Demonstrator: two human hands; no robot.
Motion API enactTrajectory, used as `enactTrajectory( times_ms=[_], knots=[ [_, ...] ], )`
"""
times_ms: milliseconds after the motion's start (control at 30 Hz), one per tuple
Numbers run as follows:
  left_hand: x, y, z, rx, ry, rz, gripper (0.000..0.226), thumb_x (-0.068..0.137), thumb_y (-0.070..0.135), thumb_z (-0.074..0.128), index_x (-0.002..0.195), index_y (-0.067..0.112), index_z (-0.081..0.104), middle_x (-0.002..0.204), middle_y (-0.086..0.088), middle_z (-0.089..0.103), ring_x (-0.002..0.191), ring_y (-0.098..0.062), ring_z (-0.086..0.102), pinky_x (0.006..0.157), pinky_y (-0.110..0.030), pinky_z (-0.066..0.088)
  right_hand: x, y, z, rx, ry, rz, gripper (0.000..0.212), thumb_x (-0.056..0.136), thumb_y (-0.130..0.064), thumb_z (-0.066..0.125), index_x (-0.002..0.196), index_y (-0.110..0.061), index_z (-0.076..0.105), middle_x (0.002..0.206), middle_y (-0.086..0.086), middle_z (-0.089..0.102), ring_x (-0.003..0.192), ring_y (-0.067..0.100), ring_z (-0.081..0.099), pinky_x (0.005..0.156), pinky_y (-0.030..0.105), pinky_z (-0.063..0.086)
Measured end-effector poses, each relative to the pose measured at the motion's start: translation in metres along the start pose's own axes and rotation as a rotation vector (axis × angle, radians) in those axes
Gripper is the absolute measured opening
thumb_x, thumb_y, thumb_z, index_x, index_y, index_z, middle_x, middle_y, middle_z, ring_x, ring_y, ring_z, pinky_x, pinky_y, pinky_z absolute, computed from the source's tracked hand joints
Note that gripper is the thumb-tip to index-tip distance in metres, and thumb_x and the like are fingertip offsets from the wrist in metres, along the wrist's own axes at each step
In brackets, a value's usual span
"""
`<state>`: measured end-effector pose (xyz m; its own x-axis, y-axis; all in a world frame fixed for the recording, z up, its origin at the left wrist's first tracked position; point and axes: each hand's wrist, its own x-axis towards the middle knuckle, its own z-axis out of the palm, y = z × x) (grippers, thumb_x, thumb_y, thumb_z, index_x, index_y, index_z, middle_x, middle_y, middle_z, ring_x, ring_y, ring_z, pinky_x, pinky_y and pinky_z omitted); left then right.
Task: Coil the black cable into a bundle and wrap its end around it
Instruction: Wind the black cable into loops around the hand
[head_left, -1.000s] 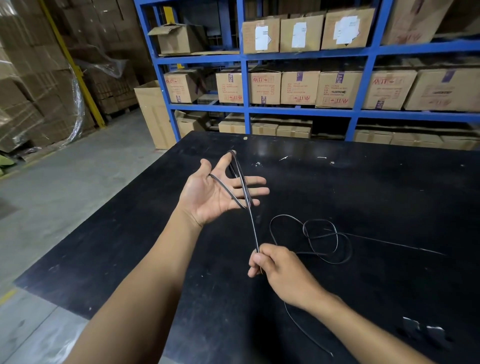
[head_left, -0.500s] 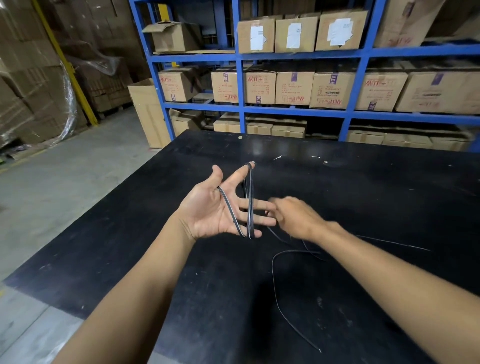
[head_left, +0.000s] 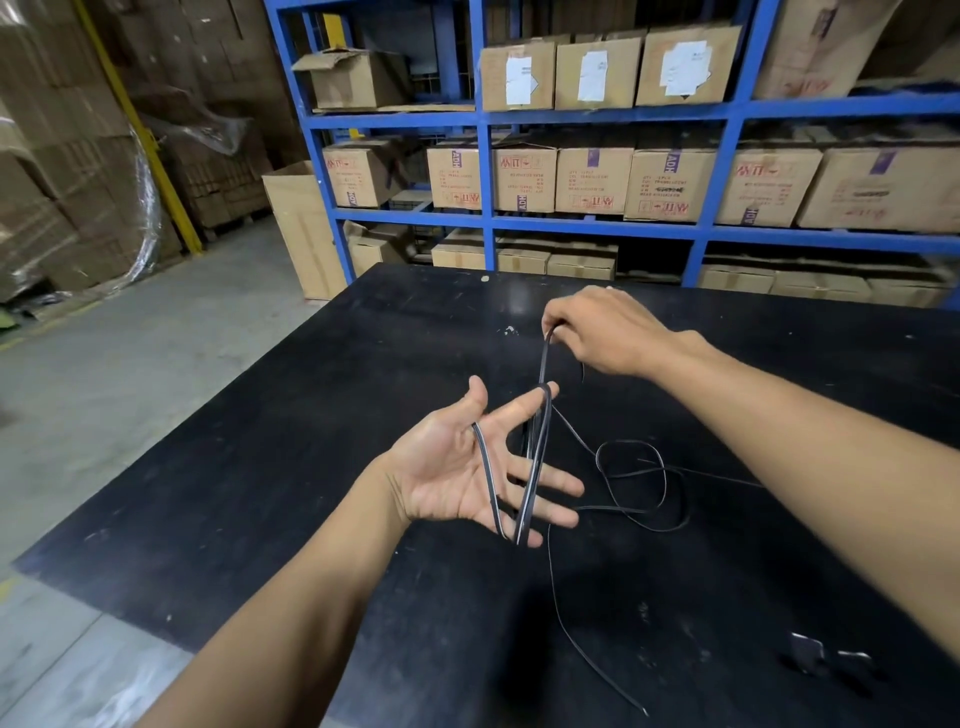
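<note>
A thin black cable (head_left: 631, 470) lies in loose loops on the black table (head_left: 363, 364), with one end trailing toward the near edge. My left hand (head_left: 457, 467) is palm up with spread fingers, and a few turns of the cable are looped from its index fingertip down to its little finger. My right hand (head_left: 602, 332) is raised beyond the left hand's fingertips and pinches the cable, holding a taut strand that runs down to the left index finger.
Two small dark pieces (head_left: 826, 657) lie on the table at the near right. Blue shelving (head_left: 488, 171) full of cardboard boxes stands behind the table. A concrete floor (head_left: 130, 374) and wrapped stacks of boxes lie to the left.
My right hand has swung from below the left hand, past its fingers, up to beyond its fingertips, carrying the cable around. The loose loops on the table have shifted.
</note>
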<state>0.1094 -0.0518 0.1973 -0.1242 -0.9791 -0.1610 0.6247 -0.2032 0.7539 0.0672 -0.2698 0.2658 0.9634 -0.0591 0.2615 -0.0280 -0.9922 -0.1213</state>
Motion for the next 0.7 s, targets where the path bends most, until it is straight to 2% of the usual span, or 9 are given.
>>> enactTrajectory(
  times_ms=[200,367,433,567,700],
  knots=[
    [0.003,-0.005,-0.011,-0.06,0.011,-0.002,0.071,0.087,0.078,0.017,0.151,0.047,0.024,0.149,-0.042,0.026,0.135,-0.064,0.02,0.1,-0.069,0.036,0.002,-0.005,-0.011,-0.013,0.032,-0.048,0.013,0.097,-0.018,0.056,0.099,-0.02,0.069,0.094,0.0,0.072,0.094,0.023,0.063,0.092,0.042,0.044],
    [0.006,-0.007,-0.021,-0.123,0.046,0.035,0.072,0.088,0.078,0.015,0.152,0.046,0.021,0.148,-0.045,0.024,0.135,-0.065,0.018,0.1,-0.07,0.035,-0.001,-0.011,-0.021,0.003,0.047,-0.049,0.012,0.096,-0.018,0.058,0.099,-0.018,0.07,0.093,0.0,0.073,0.092,0.022,0.064,0.084,0.036,0.043],
    [0.005,-0.006,-0.026,-0.155,0.08,0.049,0.071,0.089,0.077,0.017,0.152,0.045,0.02,0.148,-0.046,0.023,0.135,-0.066,0.019,0.1,-0.072,0.034,-0.003,-0.014,-0.025,0.005,0.051,-0.055,0.011,0.095,-0.02,0.06,0.098,-0.018,0.07,0.095,0.0,0.074,0.094,0.023,0.065,0.086,0.037,0.046],
    [0.003,-0.002,-0.036,-0.189,0.189,0.092,0.071,0.088,0.077,0.02,0.152,0.045,0.021,0.146,-0.046,0.028,0.129,-0.068,0.031,0.098,-0.073,0.035,-0.008,-0.025,-0.031,0.002,0.041,-0.062,0.012,0.094,-0.027,0.063,0.1,-0.02,0.071,0.096,-0.001,0.074,0.094,0.022,0.064,0.083,0.037,0.046],
    [-0.002,0.006,-0.042,-0.23,0.291,0.17,0.072,0.089,0.076,0.016,0.153,0.043,0.02,0.144,-0.046,0.033,0.123,-0.067,0.041,0.09,-0.072,0.045,-0.014,-0.036,-0.028,0.024,0.017,-0.037,0.015,0.093,-0.033,0.064,0.102,-0.023,0.071,0.1,0.002,0.073,0.095,0.026,0.065,0.075,0.035,0.046]
  ],
)
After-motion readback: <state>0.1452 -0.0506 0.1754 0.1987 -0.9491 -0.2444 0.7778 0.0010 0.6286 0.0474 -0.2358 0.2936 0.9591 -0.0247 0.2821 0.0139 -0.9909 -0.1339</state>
